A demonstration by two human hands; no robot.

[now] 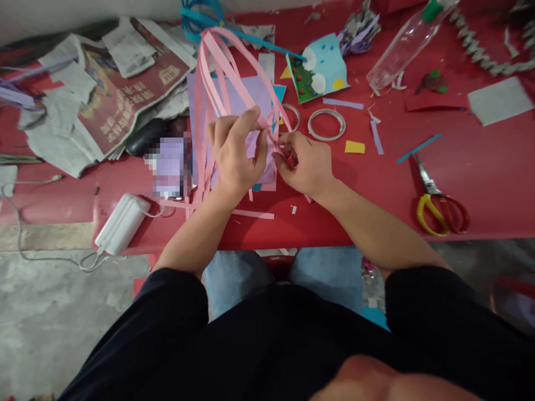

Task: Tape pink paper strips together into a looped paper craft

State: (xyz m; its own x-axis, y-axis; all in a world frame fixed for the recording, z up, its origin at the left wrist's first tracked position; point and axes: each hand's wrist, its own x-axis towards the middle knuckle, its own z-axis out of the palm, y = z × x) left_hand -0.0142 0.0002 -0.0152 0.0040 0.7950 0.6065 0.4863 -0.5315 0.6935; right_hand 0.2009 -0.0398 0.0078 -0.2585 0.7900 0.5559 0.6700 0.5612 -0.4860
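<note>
Long pink paper strips [211, 69], gathered at the top and looping outward, stand over the middle of the red table. My left hand [239, 149] has thumb and fingers closed around gathered strip ends. Close beside it, my right hand [308, 162] pinches the same pink strips, its fingertips curled inward and partly hidden. Under both hands lie sheets of purple paper [251, 92]. Loose pink strips hang to the left of my left hand, and one strip [254, 214] lies flat near the table's front edge.
Scissors [434, 195] with yellow and red handles lie at the right. Rolls of tape [326, 124], a painted card [320, 69] and a plastic bottle [407, 50] are behind my right hand. Newspapers [125, 94] cover the back left; a white power bank [123, 223] sits at the front left edge.
</note>
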